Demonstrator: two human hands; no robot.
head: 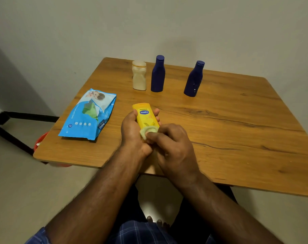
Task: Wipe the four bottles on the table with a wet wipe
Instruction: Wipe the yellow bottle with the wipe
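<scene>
Left hand [132, 131] grips yellow bottle [146, 117]; right hand [174, 145] presses wipe [147, 132].

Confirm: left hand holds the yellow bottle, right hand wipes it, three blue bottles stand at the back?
Not quite. The head view shows two blue bottles plus one cream bottle at the back. The rest holds: left hand holds the yellow bottle, right hand wipes it.

The tabletop [220, 120] was warm brown with dark wood grain. One bottle [147, 117] was yellow with a blue label; two bottles [158, 76] [193, 80] were dark blue, another [139, 76] cream. The wipe [146, 132] looked pale greenish-white. The wipes pack [88, 115] was light blue, white and green. The clothing [137, 233] was blue plaid.
</scene>
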